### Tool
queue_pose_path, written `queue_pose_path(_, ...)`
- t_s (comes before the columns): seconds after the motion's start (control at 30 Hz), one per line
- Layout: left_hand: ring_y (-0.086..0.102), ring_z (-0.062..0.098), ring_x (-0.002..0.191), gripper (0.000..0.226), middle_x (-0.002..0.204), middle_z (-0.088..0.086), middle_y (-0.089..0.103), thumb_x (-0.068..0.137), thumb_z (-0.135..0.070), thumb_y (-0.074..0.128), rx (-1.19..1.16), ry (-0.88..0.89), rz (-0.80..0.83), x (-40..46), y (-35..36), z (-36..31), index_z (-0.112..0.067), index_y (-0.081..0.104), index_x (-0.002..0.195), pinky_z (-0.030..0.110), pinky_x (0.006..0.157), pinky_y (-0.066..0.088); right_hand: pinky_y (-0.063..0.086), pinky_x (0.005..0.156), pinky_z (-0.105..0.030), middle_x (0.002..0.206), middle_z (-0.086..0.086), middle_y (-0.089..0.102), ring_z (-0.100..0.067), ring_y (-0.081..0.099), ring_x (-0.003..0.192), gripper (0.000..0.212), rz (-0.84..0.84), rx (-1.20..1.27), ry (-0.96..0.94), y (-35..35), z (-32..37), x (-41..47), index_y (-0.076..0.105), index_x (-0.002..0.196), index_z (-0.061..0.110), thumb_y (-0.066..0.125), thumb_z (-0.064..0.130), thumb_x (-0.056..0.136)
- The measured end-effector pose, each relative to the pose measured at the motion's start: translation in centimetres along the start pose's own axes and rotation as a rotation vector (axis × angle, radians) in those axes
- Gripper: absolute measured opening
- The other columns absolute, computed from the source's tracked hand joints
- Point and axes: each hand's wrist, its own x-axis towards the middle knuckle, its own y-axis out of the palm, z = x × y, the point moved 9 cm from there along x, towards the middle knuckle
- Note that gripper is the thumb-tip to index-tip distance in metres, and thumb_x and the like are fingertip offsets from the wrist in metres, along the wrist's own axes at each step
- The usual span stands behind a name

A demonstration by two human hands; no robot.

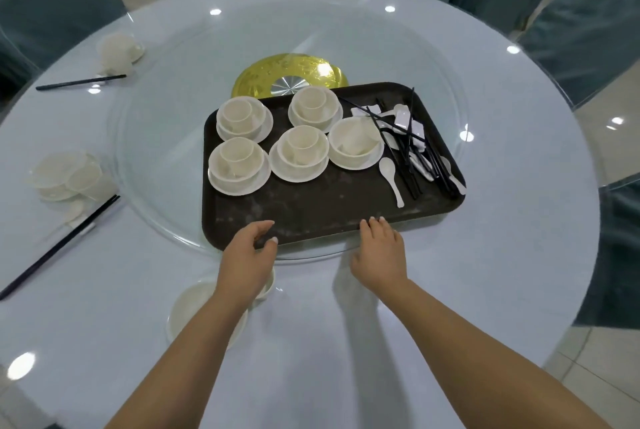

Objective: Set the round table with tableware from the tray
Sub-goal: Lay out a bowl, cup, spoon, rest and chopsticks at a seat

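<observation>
Where both hands reach: tray near edge at fingertips.

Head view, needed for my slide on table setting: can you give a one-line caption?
Both hands, left and right, at the near edge of a dark tray bearing five stacked bowl sets.

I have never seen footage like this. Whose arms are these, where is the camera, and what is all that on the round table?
There is no machine here. A person wears a camera on the head, so this one picture looks forward and down over their own arms. The left hand and right hand both touch the near edge of a dark tray, holding nothing else. The tray sits on a glass turntable on the round table. It carries five stacks of white bowls and cups, white spoons and black chopsticks. Two places on the left are already set, and a plate lies under the left arm.
</observation>
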Motion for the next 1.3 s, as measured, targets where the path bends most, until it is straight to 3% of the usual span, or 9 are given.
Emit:
queue_pose_path(0.17, 0.057, 0.014, 0.115, 0.039, 0.129, -0.001, 0.061, 0.094, -0.022, 0.058, 0.167, -0.008, 0.139, 1.6, 2.3, -0.7, -0.018, 0.057, 0.132, 0.02, 0.093, 0.037, 0.031, 0.102, -0.036, 0.132, -0.003, 0.054, -0.025, 0.041, 0.126, 0.043, -0.032, 0.031, -0.098, -0.6, 2.9, 0.2, 0.05, 0.131, 0.016, 0.047, 0.031, 0.091)
queue_pose_path(0.23, 0.057, 0.015, 0.117, 0.039, 0.131, -0.001, 0.06, 0.094, -0.024, 0.058, 0.218, -0.008, 0.2, 2.2, 3.5, -0.9, -0.017, 0.058, 0.133, 0.018, 0.092, 0.035, 0.033, 0.098, -0.035, 0.125, -0.002, 0.059, -0.024, 0.046, 0.119, 0.039, -0.047, 0.082, -0.156, -1.1, 3.2, 0.4, 0.056, 0.127, 0.017, 0.047, 0.027, 0.091)
queue_pose_path(0.43, 0.054, 0.015, 0.122, 0.039, 0.134, -0.001, 0.059, 0.095, -0.028, 0.057, 0.252, -0.031, 0.342, 2.9, 6.9, -1.2, -0.017, 0.059, 0.132, 0.023, 0.097, 0.038, 0.037, 0.097, -0.033, 0.126, -0.003, 0.06, -0.023, 0.05, 0.117, 0.042, -0.045, 0.156, -0.28, -0.6, 2.3, 0.2, 0.057, 0.132, 0.016, 0.047, 0.02, 0.092)
queue_pose_path(0.6, 0.051, 0.017, 0.126, 0.044, 0.138, 0.001, 0.055, 0.094, -0.028, 0.058, 0.263, -0.064, 0.415, 2.2, 8.4, -0.2, -0.015, 0.054, 0.136, 0.03, 0.106, 0.039, 0.03, 0.112, -0.034, 0.145, -0.009, 0.049, -0.026, 0.043, 0.131, 0.053, 0.03, 0.212, -0.444, 1.3, 4.1, -1.8, 0.047, 0.142, 0.007, 0.05, 0.011, 0.089)
queue_pose_path(0.77, 0.052, 0.018, 0.124, 0.039, 0.135, 0.002, 0.057, 0.094, -0.023, 0.059, 0.282, -0.079, 0.362, 2.2, 6.4, 1.5, -0.014, 0.057, 0.132, 0.022, 0.094, 0.037, 0.027, 0.113, -0.032, 0.147, -0.01, 0.047, -0.026, 0.041, 0.132, 0.053, 0.03, 0.288, -0.469, 1.9, 6.8, -2.2, 0.047, 0.142, 0.007, 0.05, 0.01, 0.089)
queue_pose_path(0.9, 0.057, 0.017, 0.115, 0.04, 0.133, 0.003, 0.059, 0.092, -0.02, 0.061, 0.271, -0.111, 0.344, 2.8, 5.1, 2.3, -0.012, 0.058, 0.131, 0.019, 0.086, 0.035, 0.036, 0.106, -0.035, 0.142, -0.008, 0.053, -0.025, 0.045, 0.13, 0.046, 0.09, 0.345, -0.429, 1.8, 8.1, -1.7, 0.053, 0.138, 0.01, 0.048, 0.014, 0.092)
queue_pose_path(1.03, 0.057, 0.009, 0.095, 0.041, 0.13, 0.001, 0.061, 0.091, -0.02, 0.062, 0.272, -0.128, 0.362, 3.0, 4.4, 2.7, -0.014, 0.058, 0.132, 0.019, 0.084, 0.036, 0.046, 0.089, -0.034, 0.117, -0.005, 0.069, -0.026, 0.06, 0.11, 0.034, 0.065, 0.498, -0.39, -0.6, 7.7, -0.4, 0.066, 0.122, 0.013, 0.051, 0.017, 0.092)
queue_pose_path(1.17, 0.053, 0.017, 0.122, 0.04, 0.137, 0.0, 0.056, 0.093, -0.024, 0.06, 0.306, -0.138, 0.367, 3.0, 3.7, 3.2, -0.019, 0.058, 0.133, 0.025, 0.099, 0.037, 0.046, 0.083, -0.031, 0.103, -0.001, 0.072, -0.023, 0.062, 0.098, 0.032, -0.343, 0.715, -0.04, -6.0, 0.6, 2.4, 0.069, 0.115, 0.017, 0.055, 0.01, 0.087)
queue_pose_path(1.3, 0.047, 0.019, 0.129, 0.04, 0.139, 0.0, 0.054, 0.094, -0.025, 0.057, 0.362, -0.12, 0.347, 2.9, 3.5, 3.2, -0.02, 0.057, 0.134, 0.03, 0.106, 0.035, 0.05, 0.087, -0.037, 0.113, -0.009, 0.066, -0.028, 0.058, 0.107, 0.042, -0.352, 0.696, 0.132, -7.3, -5.0, 6.5, 0.057, 0.127, 0.013, 0.06, 0.013, 0.085)
